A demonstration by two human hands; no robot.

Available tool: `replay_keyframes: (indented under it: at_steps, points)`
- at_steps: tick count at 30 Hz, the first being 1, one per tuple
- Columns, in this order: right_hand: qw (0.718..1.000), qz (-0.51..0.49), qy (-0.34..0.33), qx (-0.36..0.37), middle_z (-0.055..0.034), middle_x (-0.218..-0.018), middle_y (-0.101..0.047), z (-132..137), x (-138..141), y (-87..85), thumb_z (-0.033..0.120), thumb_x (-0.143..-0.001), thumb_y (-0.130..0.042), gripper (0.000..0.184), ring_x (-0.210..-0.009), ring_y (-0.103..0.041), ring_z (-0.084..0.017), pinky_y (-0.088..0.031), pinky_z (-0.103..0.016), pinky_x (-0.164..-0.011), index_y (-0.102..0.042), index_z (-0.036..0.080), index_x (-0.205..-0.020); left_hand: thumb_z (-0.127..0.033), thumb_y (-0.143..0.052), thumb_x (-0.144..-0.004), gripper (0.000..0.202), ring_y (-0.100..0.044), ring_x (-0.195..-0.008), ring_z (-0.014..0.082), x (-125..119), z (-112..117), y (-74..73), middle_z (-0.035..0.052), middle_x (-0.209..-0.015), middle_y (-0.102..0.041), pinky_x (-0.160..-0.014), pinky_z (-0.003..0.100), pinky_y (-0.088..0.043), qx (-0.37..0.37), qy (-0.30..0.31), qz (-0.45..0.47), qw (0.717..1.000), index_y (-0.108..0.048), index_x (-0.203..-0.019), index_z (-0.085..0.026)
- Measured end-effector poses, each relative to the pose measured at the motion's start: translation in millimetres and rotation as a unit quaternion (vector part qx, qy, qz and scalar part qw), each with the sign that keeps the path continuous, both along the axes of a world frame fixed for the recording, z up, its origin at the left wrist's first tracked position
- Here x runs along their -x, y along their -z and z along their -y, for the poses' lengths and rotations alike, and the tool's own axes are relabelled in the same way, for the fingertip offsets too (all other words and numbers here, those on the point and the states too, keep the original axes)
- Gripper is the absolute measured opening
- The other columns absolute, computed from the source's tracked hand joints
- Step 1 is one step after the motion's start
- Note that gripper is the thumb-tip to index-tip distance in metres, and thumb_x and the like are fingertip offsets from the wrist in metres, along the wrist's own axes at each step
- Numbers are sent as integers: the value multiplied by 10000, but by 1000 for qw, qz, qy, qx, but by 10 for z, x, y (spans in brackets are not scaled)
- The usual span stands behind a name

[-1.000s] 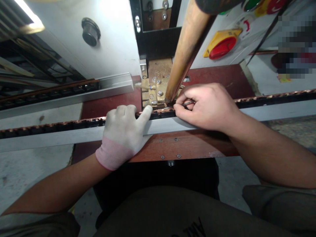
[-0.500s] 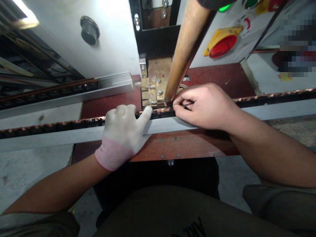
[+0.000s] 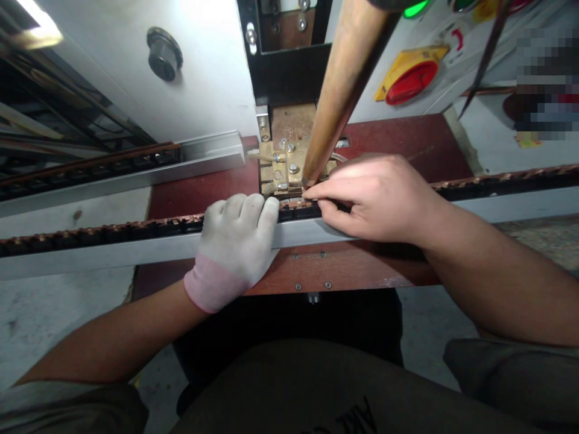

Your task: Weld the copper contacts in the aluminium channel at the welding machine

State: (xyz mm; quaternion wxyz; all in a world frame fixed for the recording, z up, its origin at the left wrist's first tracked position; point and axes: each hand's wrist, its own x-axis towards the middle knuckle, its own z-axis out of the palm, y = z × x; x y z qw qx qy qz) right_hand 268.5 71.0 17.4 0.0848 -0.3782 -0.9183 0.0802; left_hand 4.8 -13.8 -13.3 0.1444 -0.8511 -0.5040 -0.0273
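My left hand (image 3: 239,232), in a white glove with a pink cuff, curls over a long grey metal rail (image 3: 104,256). Its fingertips are hidden behind the rail. Along the rail runs a black strip (image 3: 181,226) edged with small copper pieces. My bare right hand (image 3: 375,199) is beside the lower tip of a thick copper rod (image 3: 344,84). Its index finger reaches to that tip, with the thumb lower at the strip; what the fingers hold, if anything, cannot be made out. Under the rod tip sits a brass block (image 3: 294,160) with bolts.
A grey machine housing (image 3: 203,78) stands behind, with a black knob (image 3: 163,57). To the right are a red rotary switch (image 3: 411,81) on a yellow plate and a lit green button (image 3: 415,9). A second metal channel (image 3: 212,154) lies at the back left.
My left hand has shifted slightly right along the rail, its thumb drawn in against the fingers. The right index finger has stretched left to the rod tip.
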Motion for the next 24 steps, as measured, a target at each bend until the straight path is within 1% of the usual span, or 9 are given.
replay_keyframes:
  at_steps: [3, 6, 9, 14, 18, 21, 24]
  points:
    - [999, -12, -27, -24, -63, -1119, -944, -7, -16, 34, 313, -1096, -543, 484, -1007, -858, -319, -576, -458, -847, -959, 339, -1342, -269, -635, -1091, 367, -713, -996, 387, -2, 5, 36, 174, -1095, -800, -804, 517, -474, -30, 8, -1, 1000, -777, -1411, -156]
    - [998, -29, -45, -38, -71, -1107, -941, -24, -33, 69, 311, -1115, -525, 479, -975, -853, -313, -579, -452, -830, -956, 316, -1323, -250, -651, -1081, 315, -703, -967, 374, -6, 0, 66, 157, -1055, -786, -775, 504, -458, -58, 18, 4, 998, -775, -1354, -156]
    - [997, -36, -54, -34, -79, -1088, -936, -36, -38, 85, 308, -1119, -509, 481, -952, -850, -317, -584, -456, -825, -958, 298, -1294, -227, -630, -1096, 274, -701, -946, 368, -16, -6, 63, 150, -1025, -775, -754, 502, -446, -70, 22, -1, 997, -774, -1315, -149]
    - [997, -47, -61, 0, -89, -1013, -917, -43, -32, 78, 308, -1118, -478, 512, -897, -824, -319, -584, -465, -844, -960, 273, -1286, -220, -609, -1108, 279, -707, -952, 362, -24, -4, 29, 149, -1049, -791, -760, 492, -443, -56, 15, -10, 998, -772, -1327, -163]
    - [996, -50, -64, 21, -73, -1003, -908, -65, -37, 72, 308, -1117, -476, 517, -870, -800, -304, -569, -455, -840, -957, 297, -1308, -210, -598, -1111, 280, -710, -958, 369, -27, -1, 31, 157, -1058, -793, -769, 501, -447, -49, 12, -11, 999, -778, -1319, -160]
    - [996, -42, -79, 24, -69, -1031, -905, -90, -52, 64, 301, -1118, -473, 530, -909, -807, -297, -556, -445, -847, -954, 316, -1340, -225, -602, -1119, 298, -717, -981, 366, -26, -1, 44, 157, -1075, -797, -786, 499, -455, -40, 6, -9, 999, -780, -1352, -170]
    - [996, -31, -80, 12, -66, -1018, -895, -96, -70, 50, 296, -1108, -513, 506, -914, -800, -297, -517, -437, -798, -956, 337, -1351, -244, -608, -1122, 322, -719, -1006, 377, -20, 0, 31, 166, -1097, -801, -798, 505, -467, -27, 5, -8, 1000, -777, -1385, -166]
